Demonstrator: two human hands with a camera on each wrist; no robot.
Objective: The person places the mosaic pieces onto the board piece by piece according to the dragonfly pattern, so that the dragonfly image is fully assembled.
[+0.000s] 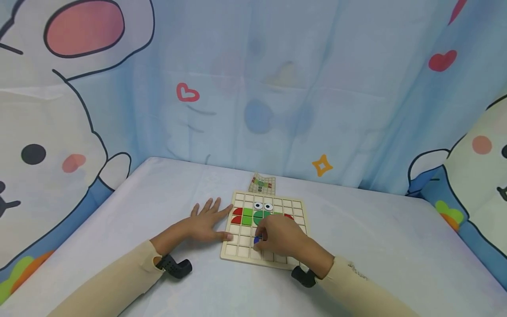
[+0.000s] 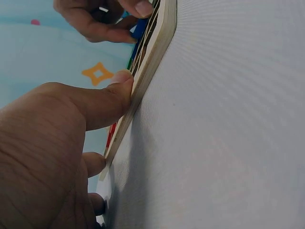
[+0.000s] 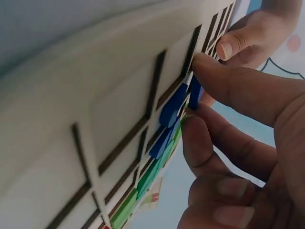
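Observation:
A wooden grid board [image 1: 237,252] lies on the table. My left hand [image 1: 203,225] spreads its fingers beside it, with the thumb [image 2: 112,102] and index finger touching its left edge. My right hand [image 1: 283,235] is over the board's lower middle, pinching a small blue tile [image 3: 195,93] between thumb and fingers. Two more blue tiles [image 3: 172,106] sit in nearby cells. Higher up are red quarter-round tiles [image 1: 236,219], light green squares [image 1: 247,220], dark green rounded tiles [image 1: 258,218] and two eye tiles [image 1: 258,205]. The right hand hides part of the pattern in the head view.
Behind the board, a small pattern card [image 1: 269,190] shows a similar coloured figure on a grid. A white cloth [image 1: 356,229] covers the table. A light blue cartoon curtain [image 1: 222,123] hangs behind it. Each wrist wears a black strap device [image 1: 176,267].

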